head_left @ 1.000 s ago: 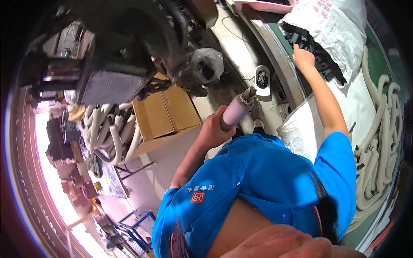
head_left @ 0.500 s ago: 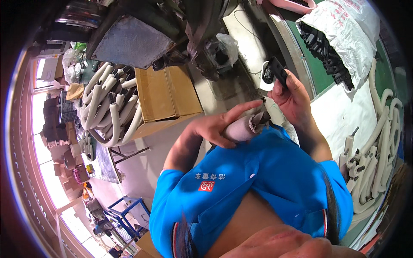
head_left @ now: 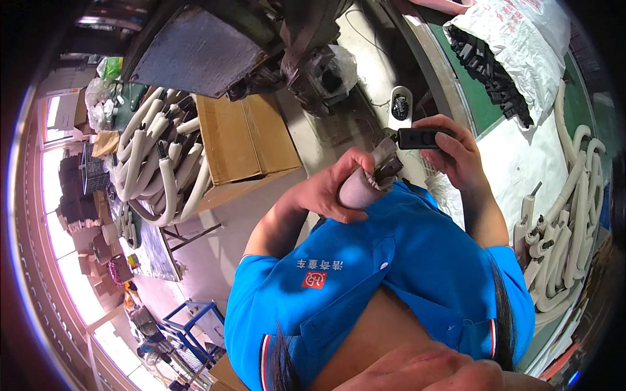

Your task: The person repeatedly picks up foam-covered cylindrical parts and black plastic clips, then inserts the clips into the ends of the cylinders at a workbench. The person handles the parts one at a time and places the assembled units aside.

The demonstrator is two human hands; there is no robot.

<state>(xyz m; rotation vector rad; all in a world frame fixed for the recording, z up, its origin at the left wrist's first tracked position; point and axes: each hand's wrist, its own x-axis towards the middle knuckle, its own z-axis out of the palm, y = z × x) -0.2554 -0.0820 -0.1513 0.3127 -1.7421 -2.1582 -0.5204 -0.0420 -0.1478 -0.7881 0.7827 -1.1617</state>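
Note:
My left hand (head_left: 329,187) is wrapped round a greyish-beige fabric-covered tube (head_left: 360,190) in front of my chest. Its gathered cloth end points up and to the right, and a dark flat inner end (head_left: 389,171) sticks out of the cloth. Between the fingers and thumb of my right hand (head_left: 462,155) is a black oblong plastic piece (head_left: 417,138), lying nearly level. The piece's left end is close to the tube's open end; whether they touch I cannot tell. Just beyond it stands a white oblong dish (head_left: 393,117) with small dark parts inside.
A white sack (head_left: 521,49) spills black plastic pieces (head_left: 492,81) onto a green tabletop (head_left: 451,55) at the far right. Covered tubes (head_left: 564,241) lie at the right; more (head_left: 153,156) are piled left, beside a cardboard box (head_left: 244,140). Dark machinery (head_left: 195,49) stands ahead.
The black plastic piece has swung from steeply tilted to nearly level and come down toward the tube. My left fingers have drawn back from the tube's end, exposing more of the inner part.

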